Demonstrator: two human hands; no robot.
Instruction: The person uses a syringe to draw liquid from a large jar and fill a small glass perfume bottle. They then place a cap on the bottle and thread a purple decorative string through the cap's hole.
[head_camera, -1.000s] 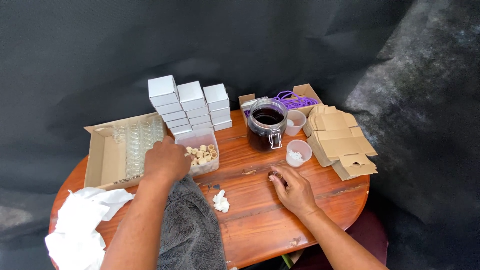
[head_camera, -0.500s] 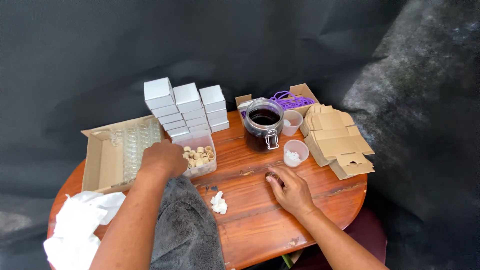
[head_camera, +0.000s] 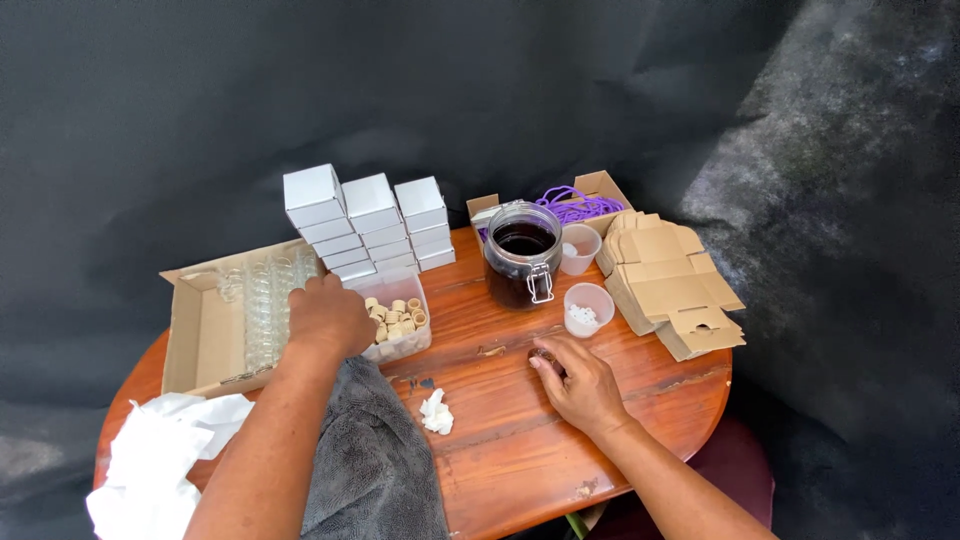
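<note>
Left hand (head_camera: 328, 318) has slid back from the cork tub (head_camera: 398, 322) toward the glass vials' carton (head_camera: 200, 330), fingers curled, grip unclear. Right hand (head_camera: 578, 380) stays flat, maybe pinching something small.

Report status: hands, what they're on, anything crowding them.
Left hand over the tub of corks, grasp hidden. Right hand flat on the table, fingers on a small dark item. Grey cloth under left forearm.

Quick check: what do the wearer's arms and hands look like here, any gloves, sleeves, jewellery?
Both hands are bare, with no gloves: left hand, right hand. Both forearms are uncovered right down to the bottom edge of the picture, so no sleeves show. No watch, bracelet or ring is visible. Fingernails look short.
</note>
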